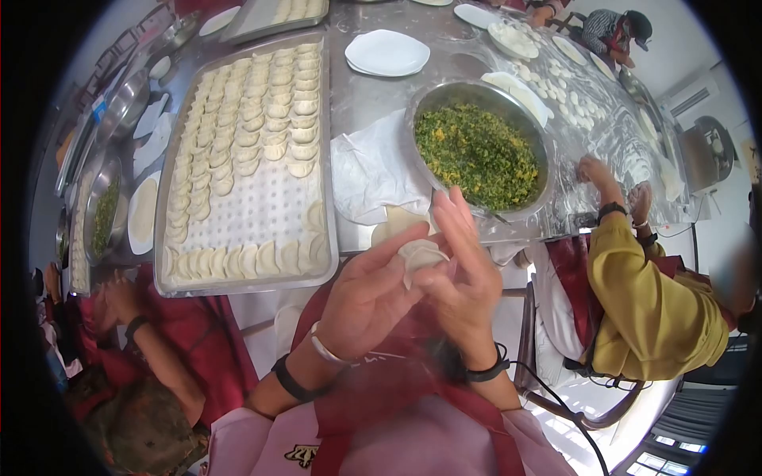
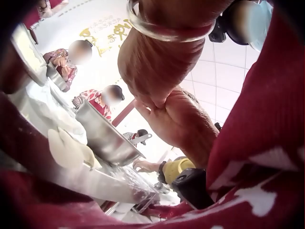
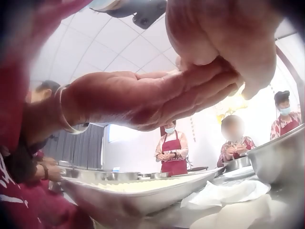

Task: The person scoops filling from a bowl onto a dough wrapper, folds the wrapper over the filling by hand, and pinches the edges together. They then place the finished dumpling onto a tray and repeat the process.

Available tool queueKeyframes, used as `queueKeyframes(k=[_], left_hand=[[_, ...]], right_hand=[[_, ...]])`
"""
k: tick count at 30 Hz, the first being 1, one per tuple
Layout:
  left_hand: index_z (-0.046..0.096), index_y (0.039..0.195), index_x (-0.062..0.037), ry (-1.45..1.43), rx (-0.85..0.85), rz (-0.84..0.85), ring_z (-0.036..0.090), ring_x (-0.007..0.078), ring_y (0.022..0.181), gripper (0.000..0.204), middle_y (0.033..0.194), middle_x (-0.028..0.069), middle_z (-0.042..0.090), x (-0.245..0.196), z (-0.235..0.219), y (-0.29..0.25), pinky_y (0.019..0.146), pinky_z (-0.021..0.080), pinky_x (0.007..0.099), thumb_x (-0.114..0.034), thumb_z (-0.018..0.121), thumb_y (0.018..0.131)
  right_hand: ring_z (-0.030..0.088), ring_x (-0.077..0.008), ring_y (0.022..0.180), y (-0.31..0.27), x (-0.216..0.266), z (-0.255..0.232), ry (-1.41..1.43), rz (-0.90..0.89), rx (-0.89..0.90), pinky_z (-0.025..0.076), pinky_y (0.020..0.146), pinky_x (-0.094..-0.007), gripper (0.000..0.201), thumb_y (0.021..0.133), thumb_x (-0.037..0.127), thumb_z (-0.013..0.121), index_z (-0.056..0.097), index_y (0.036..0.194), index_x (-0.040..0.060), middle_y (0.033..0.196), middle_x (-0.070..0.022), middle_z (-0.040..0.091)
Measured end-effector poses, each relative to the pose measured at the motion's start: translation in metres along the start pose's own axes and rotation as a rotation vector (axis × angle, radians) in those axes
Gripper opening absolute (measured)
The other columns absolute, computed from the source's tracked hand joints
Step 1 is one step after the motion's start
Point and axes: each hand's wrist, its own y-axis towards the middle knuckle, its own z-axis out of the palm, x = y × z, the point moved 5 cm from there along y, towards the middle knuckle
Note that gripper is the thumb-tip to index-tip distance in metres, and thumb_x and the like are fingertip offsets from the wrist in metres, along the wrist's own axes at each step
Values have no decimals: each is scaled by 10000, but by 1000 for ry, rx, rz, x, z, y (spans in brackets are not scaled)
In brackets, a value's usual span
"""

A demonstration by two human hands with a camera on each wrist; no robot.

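Note:
Over the table's front edge, a pale dumpling [image 1: 419,255] is held between my two hands. My left hand [image 1: 367,295] cradles it from the left, its thumb against the dough. From the other side my right hand [image 1: 470,274] pinches the dough with its thumb, the long fingers pointing up and away. In both wrist views the hands overlap and hide the dumpling. Just beyond the fingertips lie round dough wrappers [image 1: 394,224], next to a white cloth [image 1: 373,170]. A steel bowl [image 1: 413,131] of chopped green and yellow filling [image 1: 476,155] stands behind my right hand.
At left, a large metal tray [image 1: 329,198] carries rows of folded dumplings [image 1: 254,119]. White plates [image 1: 387,52] are stacked farther back. Dough pieces [image 1: 567,95] lie on the floured table at right. A person in a yellow sleeve [image 1: 643,301] works close on the right; another person's arm [image 1: 163,357] is at left.

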Motion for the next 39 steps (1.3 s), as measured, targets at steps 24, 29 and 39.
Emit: queueKeyframes(k=[24,29,39], left_hand=[[299,1457,130,-50,8,-3,420,286,1380,521,1455,202,437,-1,6,-1,1197,292,451,-177,425,1055],[310,1450,131,-41,21,-33,419,284,1381,534,1453,204,442,4,6,-3,1190,292,455,-235,385,1068],[363,1420,128,-10,33,-70,443,262,1359,506,1449,198,448,-2,6,-10,1169,336,448,-241,377,1074]], right_hand=[[525,-385,1310,-2,-7,-11,303,101,-91,441,1059,-429,326,791,15,758,717,1112,-26,1197,-180,692],[551,-387,1283,-3,-11,-14,204,-18,37,387,1110,-469,265,772,27,772,739,1033,-10,1090,-164,730],[559,-392,1276,2,-4,-17,165,6,151,329,1144,-522,233,736,102,789,755,945,5,1052,-127,747]])
